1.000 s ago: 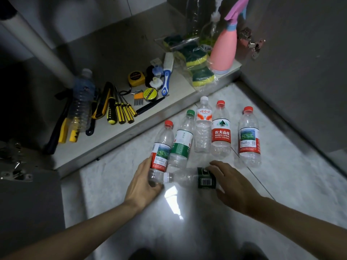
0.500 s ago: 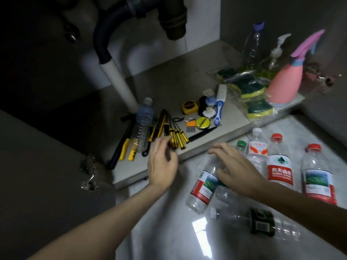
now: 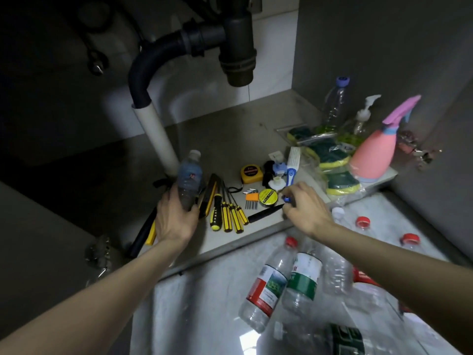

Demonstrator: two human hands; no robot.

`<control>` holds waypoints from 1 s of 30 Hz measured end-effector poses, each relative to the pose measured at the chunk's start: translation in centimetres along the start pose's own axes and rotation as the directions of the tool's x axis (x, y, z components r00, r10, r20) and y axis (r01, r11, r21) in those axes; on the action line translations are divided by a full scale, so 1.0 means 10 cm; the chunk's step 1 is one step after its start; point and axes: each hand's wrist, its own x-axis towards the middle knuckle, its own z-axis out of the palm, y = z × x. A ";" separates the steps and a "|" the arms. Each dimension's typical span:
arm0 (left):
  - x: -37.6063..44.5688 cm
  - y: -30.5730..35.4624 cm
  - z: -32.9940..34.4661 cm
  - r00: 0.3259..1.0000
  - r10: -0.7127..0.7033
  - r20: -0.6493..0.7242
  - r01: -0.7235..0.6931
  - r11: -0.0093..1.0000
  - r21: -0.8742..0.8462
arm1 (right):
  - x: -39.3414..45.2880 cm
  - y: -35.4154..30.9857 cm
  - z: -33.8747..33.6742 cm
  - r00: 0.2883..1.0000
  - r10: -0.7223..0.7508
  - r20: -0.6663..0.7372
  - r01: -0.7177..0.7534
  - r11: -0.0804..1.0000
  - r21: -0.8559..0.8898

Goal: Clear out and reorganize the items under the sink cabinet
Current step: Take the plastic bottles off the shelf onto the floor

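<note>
Standing on the grey cabinet floor (image 3: 230, 129): pink plastic spray bottle (image 3: 375, 155) at right; clear plastic bottle with blue label (image 3: 190, 175), left hand (image 3: 174, 219) curled round its lower body; blue-and-white brush (image 3: 291, 165), right hand (image 3: 304, 208) pinching its blue handle end; yellow-and-black screwdrivers (image 3: 230, 213) between the hands; yellow tape measure (image 3: 251, 174) behind them.

Blue-tinted bottle (image 3: 190, 178) upright on cabinet floor (image 3: 230, 134), beside white pipe (image 3: 158, 139); blue-white brush (image 3: 291, 165) lying flat.
</note>
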 end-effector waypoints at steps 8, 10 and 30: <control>-0.34 0.27 0.08 0.997 0.030 -0.074 -0.048 0.965 -0.257 | 0.11 0.11 -0.11 0.993 0.085 -0.077 -0.084 0.996 0.012; -0.43 0.31 0.13 0.998 0.051 -0.041 -0.061 0.953 -0.296 | 0.14 0.11 -0.11 0.993 0.078 -0.088 -0.078 0.997 -0.003; -1.14 0.04 0.22 0.997 0.076 -0.032 -0.082 0.934 -0.347 | 0.35 -0.48 0.20 0.984 -0.104 0.143 0.154 0.899 -0.410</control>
